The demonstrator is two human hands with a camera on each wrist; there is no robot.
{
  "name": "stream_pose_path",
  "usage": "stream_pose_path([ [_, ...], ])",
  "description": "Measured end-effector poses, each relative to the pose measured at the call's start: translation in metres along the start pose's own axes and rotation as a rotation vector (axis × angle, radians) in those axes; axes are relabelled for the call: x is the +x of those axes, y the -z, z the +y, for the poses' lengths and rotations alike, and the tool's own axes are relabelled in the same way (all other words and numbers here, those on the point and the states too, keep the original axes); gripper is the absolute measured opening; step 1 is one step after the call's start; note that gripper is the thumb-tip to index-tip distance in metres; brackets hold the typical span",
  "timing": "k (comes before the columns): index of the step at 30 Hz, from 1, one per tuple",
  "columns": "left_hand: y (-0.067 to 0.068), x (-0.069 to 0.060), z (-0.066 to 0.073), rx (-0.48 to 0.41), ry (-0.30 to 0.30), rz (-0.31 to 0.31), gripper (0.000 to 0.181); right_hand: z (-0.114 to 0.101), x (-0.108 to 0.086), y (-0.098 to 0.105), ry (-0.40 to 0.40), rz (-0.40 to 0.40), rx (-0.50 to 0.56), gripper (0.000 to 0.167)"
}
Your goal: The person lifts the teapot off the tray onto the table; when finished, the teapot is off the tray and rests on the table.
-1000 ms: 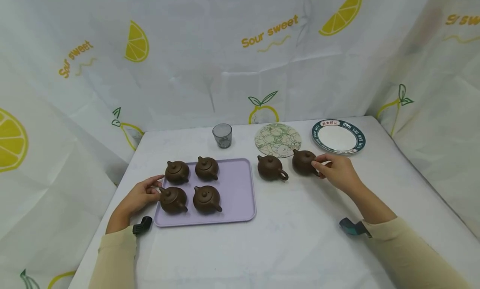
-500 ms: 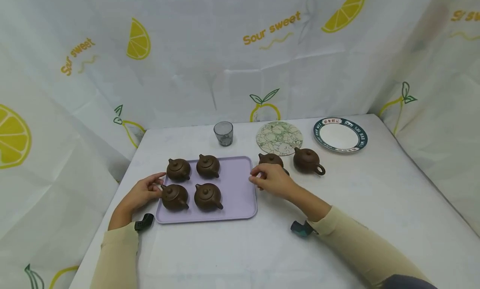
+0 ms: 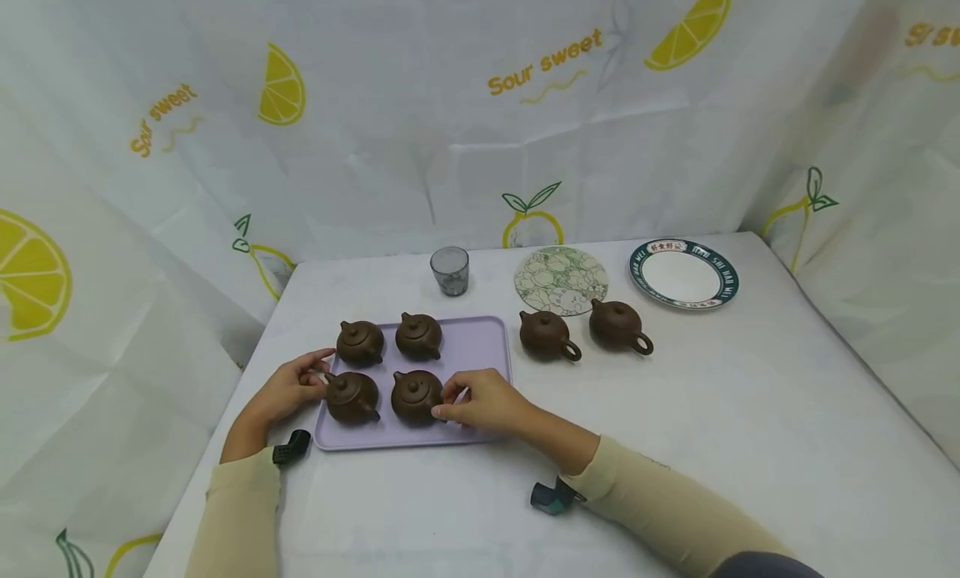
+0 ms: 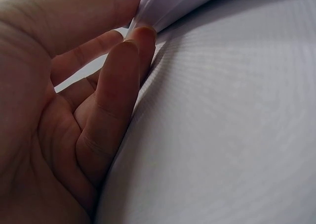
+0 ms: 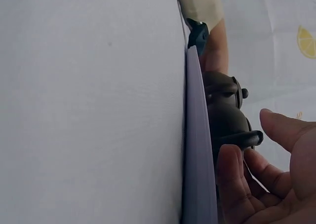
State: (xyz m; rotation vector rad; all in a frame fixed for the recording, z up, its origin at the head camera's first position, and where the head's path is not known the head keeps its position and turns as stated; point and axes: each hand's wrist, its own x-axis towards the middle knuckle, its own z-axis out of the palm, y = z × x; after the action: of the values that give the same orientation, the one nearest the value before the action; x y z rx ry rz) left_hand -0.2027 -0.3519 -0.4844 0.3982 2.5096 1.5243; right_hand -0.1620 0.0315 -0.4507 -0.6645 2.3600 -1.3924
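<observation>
A lilac tray on the white table carries several brown teapots. At its left rim, my left hand holds the tray edge; the left wrist view has thumb and fingertips against that edge. My right hand is at the front right teapot on the tray. Thumb and fingers stand apart around that teapot's handle in the right wrist view, with gaps visible. The front left teapot is beside my left hand. Behind are the back left teapot and back right teapot.
Two more teapots stand right of the tray, one nearer and one farther right. Along the back are a grey glass cup, a round patterned mat and a green-rimmed plate. A printed cloth hangs behind.
My right hand has let go of the far right teapot and moved left, past the other loose teapot, to the front right teapot on the tray. My left hand has stayed at the rim.
</observation>
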Motion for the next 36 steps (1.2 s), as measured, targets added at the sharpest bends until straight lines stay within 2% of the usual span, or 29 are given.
stream_pose_path([
  [4, -0.001, 0.0, 0.0, -0.003, 0.004, -0.002, 0.068, 0.002, 0.001, -0.009, -0.004, 0.004, -0.02, 0.019],
  [8, 0.0, 0.001, 0.002, 0.0, 0.005, 0.002, 0.068, 0.002, 0.0, -0.013, -0.009, 0.022, 0.016, 0.016],
  [13, 0.001, 0.001, 0.001, 0.01, 0.003, 0.005, 0.067, 0.001, -0.002, -0.017, -0.052, 0.07, 0.088, 0.014],
  [20, 0.001, 0.0, -0.003, 0.015, 0.003, -0.005, 0.067, -0.001, -0.007, -0.02, -0.04, 0.145, 0.084, 0.011],
  [27, -0.001, 0.003, -0.003, 0.013, -0.012, -0.009, 0.068, -0.008, -0.021, -0.008, -0.041, 0.176, 0.094, 0.009],
  [32, 0.0, 0.002, -0.005, 0.022, -0.007, 0.005, 0.067, -0.006, -0.029, 0.007, -0.046, 0.178, 0.144, 0.008],
  [36, 0.002, 0.001, -0.003, 0.023, -0.008, -0.005, 0.067, -0.004, -0.035, 0.021, -0.065, 0.19, 0.181, 0.008],
])
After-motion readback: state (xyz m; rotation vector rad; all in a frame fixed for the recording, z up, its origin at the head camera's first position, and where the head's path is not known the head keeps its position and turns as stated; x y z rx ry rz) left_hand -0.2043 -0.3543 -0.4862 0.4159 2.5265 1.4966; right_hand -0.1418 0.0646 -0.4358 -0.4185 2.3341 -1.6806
